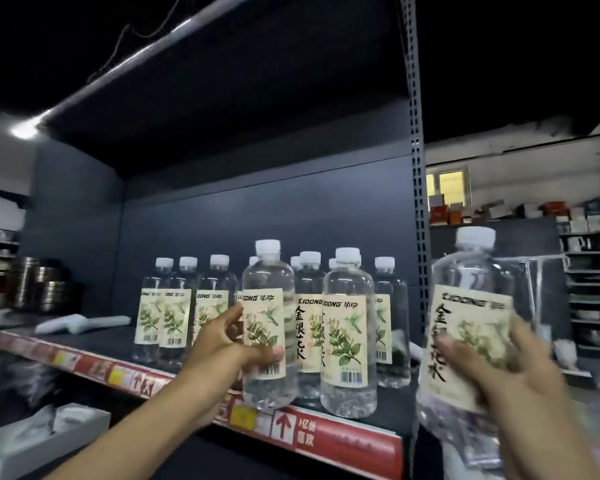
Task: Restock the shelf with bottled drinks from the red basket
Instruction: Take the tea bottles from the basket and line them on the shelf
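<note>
The left hand (229, 344) grips a clear labelled bottle (267, 327) upright at the front edge of the shelf (94, 337), thumb and fingers curled round its label, just beside the front standing bottle (349, 341) of a cluster of like bottles. The right hand (492, 368), blurred, clasps a second bottle (465, 306) with fingers wrapped round its label, held right of the perforated upright post (418, 202), off the shelf.
</note>
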